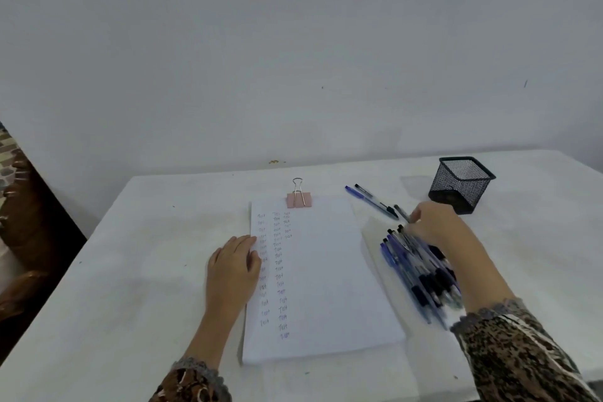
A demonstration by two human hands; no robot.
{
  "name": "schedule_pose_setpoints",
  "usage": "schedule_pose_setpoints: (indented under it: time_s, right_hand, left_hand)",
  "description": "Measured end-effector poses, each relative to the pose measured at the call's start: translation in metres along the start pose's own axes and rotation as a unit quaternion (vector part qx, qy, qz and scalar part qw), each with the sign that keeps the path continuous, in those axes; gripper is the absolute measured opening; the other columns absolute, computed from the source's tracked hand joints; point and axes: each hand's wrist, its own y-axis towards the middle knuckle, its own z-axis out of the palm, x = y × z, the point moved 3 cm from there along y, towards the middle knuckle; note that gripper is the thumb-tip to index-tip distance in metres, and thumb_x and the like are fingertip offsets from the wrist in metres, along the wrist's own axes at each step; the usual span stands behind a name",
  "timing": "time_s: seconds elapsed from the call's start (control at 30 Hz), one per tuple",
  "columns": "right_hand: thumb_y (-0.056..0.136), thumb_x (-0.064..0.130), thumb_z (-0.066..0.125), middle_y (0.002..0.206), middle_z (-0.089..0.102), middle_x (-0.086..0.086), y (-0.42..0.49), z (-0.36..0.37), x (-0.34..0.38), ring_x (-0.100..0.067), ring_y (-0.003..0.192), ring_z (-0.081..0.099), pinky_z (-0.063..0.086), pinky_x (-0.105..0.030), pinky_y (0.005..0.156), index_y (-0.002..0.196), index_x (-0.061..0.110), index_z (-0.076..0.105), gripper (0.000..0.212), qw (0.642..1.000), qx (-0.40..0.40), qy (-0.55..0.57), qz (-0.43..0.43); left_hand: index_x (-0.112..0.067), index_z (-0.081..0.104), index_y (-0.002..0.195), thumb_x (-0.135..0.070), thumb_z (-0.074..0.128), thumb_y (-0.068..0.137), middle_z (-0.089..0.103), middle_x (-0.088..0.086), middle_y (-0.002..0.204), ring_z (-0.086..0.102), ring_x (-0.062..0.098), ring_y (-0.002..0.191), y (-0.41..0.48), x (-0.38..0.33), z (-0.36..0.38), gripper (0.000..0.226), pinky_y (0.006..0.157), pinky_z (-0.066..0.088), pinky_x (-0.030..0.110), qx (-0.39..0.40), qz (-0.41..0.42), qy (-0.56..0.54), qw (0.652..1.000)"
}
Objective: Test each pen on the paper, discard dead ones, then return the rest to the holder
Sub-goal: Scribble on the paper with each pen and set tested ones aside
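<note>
Your blue-and-black plastic pens (421, 274) lie heaped right of the clipped white paper (326, 271) — your right hand (430, 225) curls its fingers over them, grip unclear; your left hand (233, 266) rests its fingers flat and together on the paper's edge. White surface (137, 271), plain grey wall (293, 42).

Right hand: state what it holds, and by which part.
Cannot be told: the right hand touches the far ends of the pile of pens, but blur hides any grip.

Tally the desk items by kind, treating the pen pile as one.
Paper stack: 1
Binder clip: 1
Mesh holder: 1
Pen pile: 1, pens too blurred to count
Loose pens: 3, one at the right hand
Total: 7
</note>
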Motion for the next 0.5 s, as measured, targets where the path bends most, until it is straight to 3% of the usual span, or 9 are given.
schedule_pose_setpoints:
  time_s: [0.13,0.33,0.5]
  right_hand:
    - [0.074,0.019,0.069,0.094,0.063,-0.011,-0.007,0.011,-0.027,-0.024,0.085,0.058,0.042,-0.025,0.059,0.094,0.003,0.062,0.027,0.997,0.061,-0.032,0.022]
    - [0.074,0.024,0.071,0.103,0.059,-0.010,-0.007,0.009,-0.027,-0.026,0.093,0.058,0.049,-0.033,0.076,0.094,0.009,0.055,0.030,0.998,0.039,-0.038,0.022]
    - [0.091,0.023,0.053,0.105,0.064,-0.014,0.006,-0.020,0.011,-0.030,0.101,0.059,0.045,-0.030,0.080,0.103,-0.001,0.062,0.028,1.000,-0.016,-0.019,-0.016]
  left_hand:
    - [-0.014,0.059,0.123,-0.018,0.047,0.091,0.059,-0.001,0.127,0.049,0.019,0.124,0.001,0.002,0.002,0.034,0.108,0.034,0.041,-0.013,0.006,-0.006,1.000]
    - [-0.013,0.061,0.118,-0.015,0.050,0.089,0.063,0.000,0.119,0.056,0.021,0.113,0.002,0.002,0.002,0.031,0.100,0.041,0.044,-0.021,0.009,-0.013,1.000]
    - [-0.013,0.060,0.119,-0.015,0.049,0.090,0.062,0.000,0.120,0.055,0.021,0.114,0.002,0.001,0.001,0.031,0.101,0.040,0.044,-0.020,0.005,-0.019,1.000]
